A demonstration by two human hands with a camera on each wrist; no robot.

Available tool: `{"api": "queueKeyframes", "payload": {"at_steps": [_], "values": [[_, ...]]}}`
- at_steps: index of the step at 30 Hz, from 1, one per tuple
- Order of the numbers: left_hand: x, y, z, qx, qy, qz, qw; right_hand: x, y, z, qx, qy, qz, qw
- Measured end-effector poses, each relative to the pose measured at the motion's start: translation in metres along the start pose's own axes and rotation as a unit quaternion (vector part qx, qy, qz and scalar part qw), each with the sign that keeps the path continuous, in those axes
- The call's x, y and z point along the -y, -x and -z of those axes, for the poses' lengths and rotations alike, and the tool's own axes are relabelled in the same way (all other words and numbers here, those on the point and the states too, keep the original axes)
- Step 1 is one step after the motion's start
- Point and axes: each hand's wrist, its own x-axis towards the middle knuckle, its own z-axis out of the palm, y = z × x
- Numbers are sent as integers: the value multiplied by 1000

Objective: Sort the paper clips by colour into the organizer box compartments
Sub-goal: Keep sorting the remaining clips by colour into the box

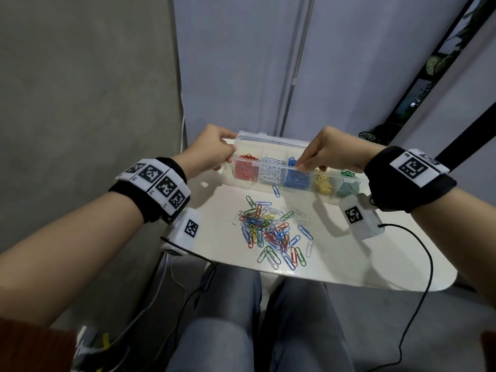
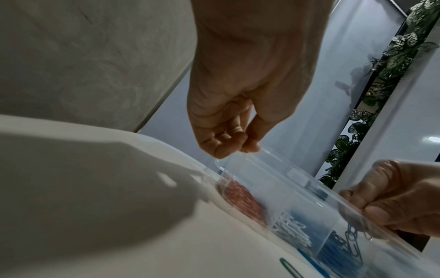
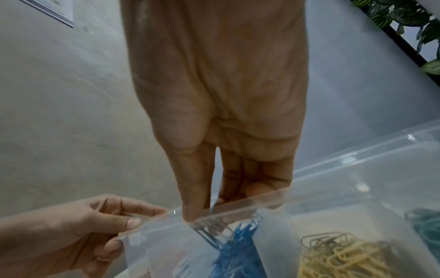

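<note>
Five compartments of the box [image 1: 243,167] hold sorted clips; a mixed pile [image 1: 271,232] (still sizeable) waits. Left hand [image 1: 212,153] pinches the box end; right hand [image 1: 330,154] pinches blue clips [image 3: 214,231].

A clear, glossy plastic organizer box [image 1: 271,167] with a see-through lid [image 1: 271,142] sits on a smooth, pale desk [image 1: 349,253] with a slight sheen. Its compartments hold paper clips with smooth colour-coated surfaces: red [image 1: 244,170], white [image 1: 271,171], blue [image 1: 296,179], yellow [image 1: 323,183] and green [image 1: 347,187]. More coated clips lie in a loose pile [image 1: 271,232] on the desk. Black cloth wristbands [image 1: 408,181] carry matt white plastic blocks [image 1: 361,217] printed with black-and-white patterns. A thin black cord [image 1: 426,264] trails off the desk. The wall [image 1: 80,89] behind looks rough and matt grey.
</note>
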Motion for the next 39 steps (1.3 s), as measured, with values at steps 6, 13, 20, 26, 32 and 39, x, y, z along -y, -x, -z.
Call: {"api": "queueKeyframes", "payload": {"at_steps": [6, 13, 20, 26, 32, 39], "values": [[0, -1, 0, 0, -3, 2, 1000, -6, -3, 1, -29, -43, -14, 999], [1, -1, 0, 0, -8, 2, 1000, -3, -10, -2, -140, -70, -15, 988], [1, -1, 0, 1, -6, 4, 1000, 19, -23, -7, -169, -201, 16, 965], [1, -2, 1, 3, -5, 3, 1000, 14, -27, -9, -126, -49, -16, 991], [1, -1, 1, 1, -9, 0, 1000, 5, -26, -19, -53, 121, -35, 991], [-1, 1, 1, 3, -11, 1, 1000, 5, -26, -25, -50, 167, -41, 984]]}}
